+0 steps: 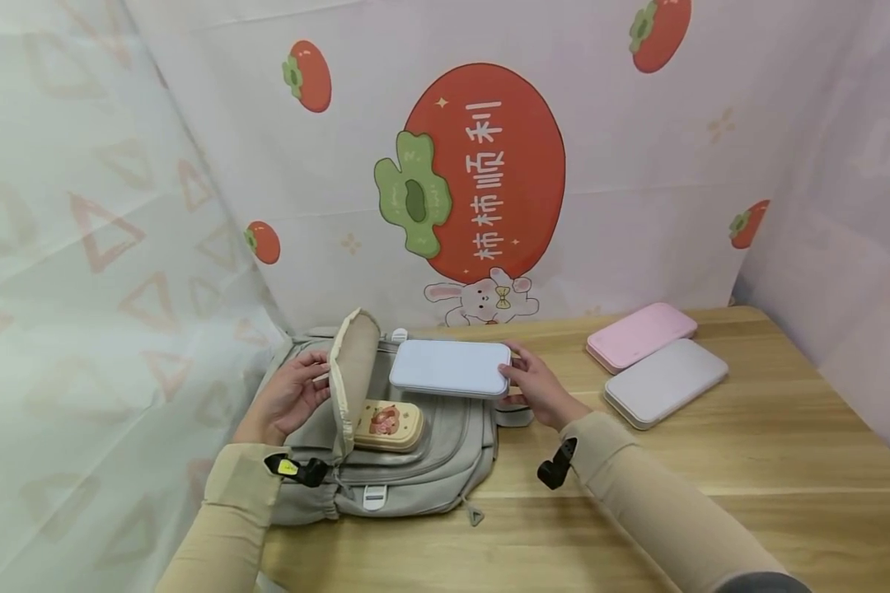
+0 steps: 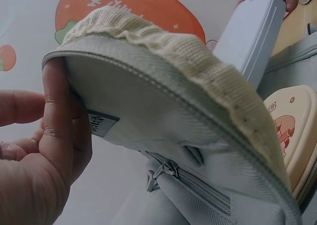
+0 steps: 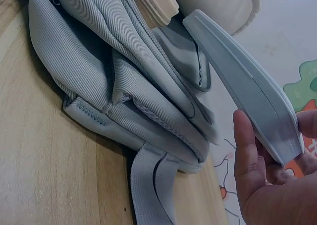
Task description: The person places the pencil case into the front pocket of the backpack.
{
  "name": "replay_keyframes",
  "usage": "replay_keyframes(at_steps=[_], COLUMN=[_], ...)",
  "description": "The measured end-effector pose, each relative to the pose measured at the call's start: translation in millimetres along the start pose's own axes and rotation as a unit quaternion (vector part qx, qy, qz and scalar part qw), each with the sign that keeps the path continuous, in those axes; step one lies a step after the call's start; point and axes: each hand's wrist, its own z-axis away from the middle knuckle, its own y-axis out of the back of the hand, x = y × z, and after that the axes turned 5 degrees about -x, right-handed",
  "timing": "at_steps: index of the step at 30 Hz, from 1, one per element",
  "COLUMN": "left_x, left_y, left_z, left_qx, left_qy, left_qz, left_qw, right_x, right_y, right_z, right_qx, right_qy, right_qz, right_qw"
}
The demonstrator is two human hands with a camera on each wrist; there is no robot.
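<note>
Backpack (image 1: 445,461) open, pale blue case (image 1: 451,367) in hand above it

Packing looks to be the step in hand: one case is in the pocket (image 1: 404,459), this one not yet. The next move probably calls for turning the pale blue case to suit the opening and lowering it in, with the flap (image 1: 356,362) kept out of the way.

A wall cloth (image 1: 623,165) rises behind the table (image 1: 771,478) and limits reach on the far side. Bare wood to the right of the bag gives the right arm room to swing. The bag itself lies on the table's left part, its fabric sides likely to give if pushed. The flap stands raised at the left of the pocket, so the way in is freest from the right.

Over the bag's far part, the pale blue case points its free end toward the flap. Well to the right lie a pink case (image 1: 641,333) and a white case (image 1: 667,381), side by side.

The hands are apart: the left hand (image 1: 292,399) props the flap's edge with fairly straight fingers; the right hand (image 1: 540,383) pinches the pale blue case by its right end. A small beige case (image 1: 391,424) sits in the pocket, using up some space.
</note>
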Motion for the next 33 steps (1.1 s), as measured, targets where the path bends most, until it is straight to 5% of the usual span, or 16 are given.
replay_keyframes(at_steps=[23, 33], left_x=[-0.3, -5.6], left_y=[3.3, 5.7], left_z=[-2.9, -2.5], left_qx=[0.014, 0.018], left_qy=[0.002, 0.009], left_qz=[-0.011, 0.0], left_qw=[0.9998, 0.9998], right_x=[5, 4], right_y=[-29, -37], right_z=[-19, -20], right_qx=[0.022, 0.047], right_qy=[-0.02, -0.058], right_qz=[0.018, 0.08], right_qw=[0.999, 0.994])
